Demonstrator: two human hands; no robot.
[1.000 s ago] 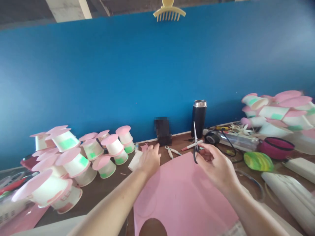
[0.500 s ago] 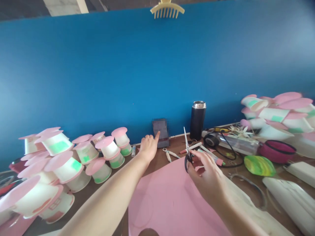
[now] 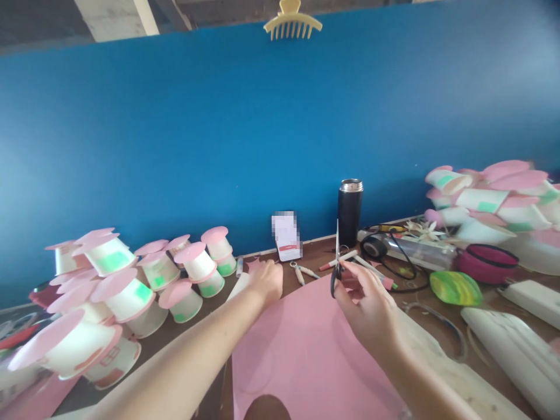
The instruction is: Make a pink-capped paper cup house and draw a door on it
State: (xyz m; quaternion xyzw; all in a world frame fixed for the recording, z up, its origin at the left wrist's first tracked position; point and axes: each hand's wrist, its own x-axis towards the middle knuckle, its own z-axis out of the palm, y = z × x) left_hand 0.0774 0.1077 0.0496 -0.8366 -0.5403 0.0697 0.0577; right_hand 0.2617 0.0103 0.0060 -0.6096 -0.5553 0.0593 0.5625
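My left hand is closed, its fingers curled in with nothing visible in them. It is just in front of the phone, near the far left corner of a pink sheet. The phone leans against the blue wall with a light screen, partly pixelated. In my right hand is a pair of scissors with black handles, blades pointing up, above the sheet's far right part. A dark rounded shape lies at the sheet's near edge.
Stacked white paper cups with pink discs stand left and far right. A black bottle stands at the wall. Right of the sheet lie markers, a cable, a magenta pouch and a yellow-green object. A yellow hair claw is up top.
My left hand has drawn back from the phone, its pointing index finger now curled in. The phone screen went from dark to light. My right hand still holds the scissors, now more upright.
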